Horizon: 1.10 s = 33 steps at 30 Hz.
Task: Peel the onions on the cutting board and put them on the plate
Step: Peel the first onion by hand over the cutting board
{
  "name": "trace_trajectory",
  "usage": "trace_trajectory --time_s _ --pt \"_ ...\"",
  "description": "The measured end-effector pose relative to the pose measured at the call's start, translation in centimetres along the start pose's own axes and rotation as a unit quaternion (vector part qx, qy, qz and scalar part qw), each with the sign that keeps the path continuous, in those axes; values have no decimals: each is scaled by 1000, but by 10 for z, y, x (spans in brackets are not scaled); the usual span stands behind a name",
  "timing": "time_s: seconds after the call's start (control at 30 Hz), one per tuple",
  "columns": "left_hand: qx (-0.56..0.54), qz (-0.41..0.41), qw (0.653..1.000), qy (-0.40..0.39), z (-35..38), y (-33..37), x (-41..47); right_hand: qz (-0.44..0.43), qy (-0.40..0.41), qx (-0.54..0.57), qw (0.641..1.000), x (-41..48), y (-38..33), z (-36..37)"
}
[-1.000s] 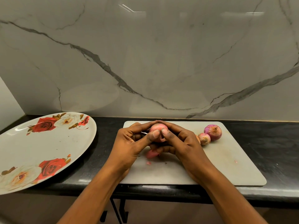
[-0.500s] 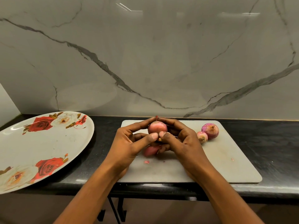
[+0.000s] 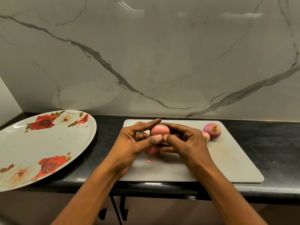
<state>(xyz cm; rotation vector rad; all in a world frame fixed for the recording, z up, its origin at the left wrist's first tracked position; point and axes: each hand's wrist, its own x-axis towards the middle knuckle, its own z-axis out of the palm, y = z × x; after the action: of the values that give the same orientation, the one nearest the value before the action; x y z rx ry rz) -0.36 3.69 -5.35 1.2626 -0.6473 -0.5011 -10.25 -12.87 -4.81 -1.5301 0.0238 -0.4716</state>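
Black glossy surface (image 3: pixel 276 143), speckled, running the full width, with light glare along its front edge. Behind it is a grey-white marble wall (image 3: pixel 146 62) with dark veins, and ceiling lights reflect near its top. A plain white side wall (image 3: pixel 8 98) meets it at far left. Under the surface, dark metal legs (image 3: pixel 116 208) show between the forearms. The floor is too dim to read.

A pale grey board (image 3: pixel 227 159) with rounded corners lies flat at centre-right, its near edge close to the surface's front edge. A large oval plate (image 3: pixel 48 143), white with red and white rose prints, sits at the left end, near the board but not touching it. Nothing is on the plate.

The left hand (image 3: pixel 133 143) and right hand (image 3: pixel 183 143) are both clasped round one onion (image 3: pixel 159 129), held just above the board's far-left part. Fingers curl over its top and both thumbs press its near side. The onion is pinkish and most of its skin looks to be on.

A pink piece (image 3: pixel 151 151) sits under the hands, mostly hidden: peel or onion, cannot tell. A small peel scrap (image 3: pixel 149 161) lies on the board just in front of it.

A big onion (image 3: pixel 212 129) and a small onion (image 3: pixel 205 136) rest unpeeled on the board's far-right part, touching each other, just beside the right hand.
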Motion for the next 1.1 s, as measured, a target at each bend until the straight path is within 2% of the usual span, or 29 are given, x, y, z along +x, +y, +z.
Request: trace_trajectory --time_s 0.63,0.8,1.1 --pt "-7 -14 1000 -14 -2 0 -2 3 -3 20 1000 0 2 -2" --pt "0 -7 1000 -7 -1 0 -2 -11 2 -21 1000 0 4 -2" --pt "-52 1 999 9 2 2 -1 -15 26 9 999 0 5 -2"
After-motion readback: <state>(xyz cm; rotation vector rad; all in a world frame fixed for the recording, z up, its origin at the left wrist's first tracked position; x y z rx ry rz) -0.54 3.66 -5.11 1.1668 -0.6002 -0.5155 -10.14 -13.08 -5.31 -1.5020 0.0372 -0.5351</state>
